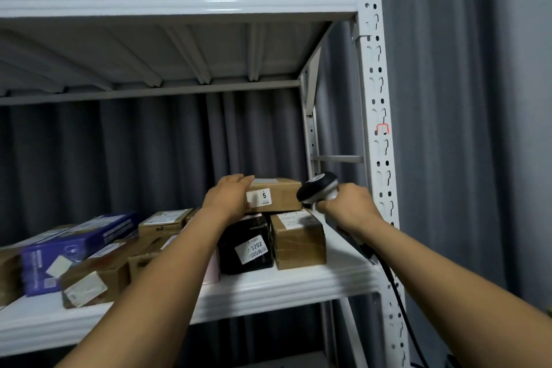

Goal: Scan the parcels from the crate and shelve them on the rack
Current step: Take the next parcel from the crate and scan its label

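Now, parcel (277, 197): stiff cardboard, probably light; hold by its ends.
Left hand (227, 194): flat on parcel's top.
Right hand (349, 203): gripping scanner (318, 188).

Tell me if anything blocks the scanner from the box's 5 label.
Nothing visible does: the scanner in the right hand sits just right of the box, and the left hand lies left of the label.

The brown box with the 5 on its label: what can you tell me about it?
It is a small, flat brown cardboard box with a white label reading 5 on its front face. It lies level atop a black parcel and a second carton on the rack's shelf. The left hand rests on its left end.
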`<action>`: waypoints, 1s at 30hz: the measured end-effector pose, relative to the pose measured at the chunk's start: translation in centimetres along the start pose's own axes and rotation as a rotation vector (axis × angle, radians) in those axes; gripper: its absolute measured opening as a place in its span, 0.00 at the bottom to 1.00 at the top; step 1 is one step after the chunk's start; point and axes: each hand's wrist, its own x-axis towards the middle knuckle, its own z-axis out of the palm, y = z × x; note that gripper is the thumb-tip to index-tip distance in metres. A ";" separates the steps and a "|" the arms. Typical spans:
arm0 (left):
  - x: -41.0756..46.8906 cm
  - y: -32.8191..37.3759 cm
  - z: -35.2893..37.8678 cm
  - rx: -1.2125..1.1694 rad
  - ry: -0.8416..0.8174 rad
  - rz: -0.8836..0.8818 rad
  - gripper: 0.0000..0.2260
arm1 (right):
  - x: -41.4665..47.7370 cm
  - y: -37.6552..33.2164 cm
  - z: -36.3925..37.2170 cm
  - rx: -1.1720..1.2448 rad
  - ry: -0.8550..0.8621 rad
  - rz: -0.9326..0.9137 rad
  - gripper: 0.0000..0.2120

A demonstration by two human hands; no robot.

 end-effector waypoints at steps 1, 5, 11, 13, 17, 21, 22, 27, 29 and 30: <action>-1.0 0.1 -0.6 -0.007 0.002 0.002 0.30 | -0.7 -0.4 -0.2 0.034 -0.008 0.001 0.08; -6.5 0.6 -2.5 0.009 -0.012 -0.005 0.28 | -5.2 -1.7 -0.8 0.099 -0.021 0.005 0.09; -16.9 -0.4 -4.1 0.028 -0.066 -0.052 0.28 | -14.2 -3.5 -1.3 0.139 -0.076 0.043 0.09; -21.0 -1.0 -4.2 0.041 -0.096 -0.074 0.28 | -17.7 -3.7 -1.0 0.141 -0.088 0.050 0.09; -28.9 -2.4 -2.8 0.000 -0.190 -0.124 0.28 | -24.6 -3.2 1.1 0.159 -0.135 0.094 0.09; -36.1 -3.5 -0.2 -0.020 -0.309 -0.171 0.25 | -30.2 -2.2 3.5 0.116 -0.225 0.118 0.08; -37.8 -3.6 0.6 -0.024 -0.337 -0.186 0.25 | -31.5 -1.9 4.1 0.108 -0.254 0.124 0.08; -44.6 -2.4 5.2 -0.075 -0.454 -0.228 0.27 | -36.6 1.5 7.2 0.090 -0.341 0.176 0.08; -47.1 -1.1 7.5 -0.108 -0.492 -0.227 0.27 | -38.1 3.6 8.5 0.032 -0.361 0.187 0.10; -48.0 -0.3 8.7 -0.127 -0.507 -0.223 0.27 | -38.8 4.7 9.0 0.012 -0.369 0.198 0.11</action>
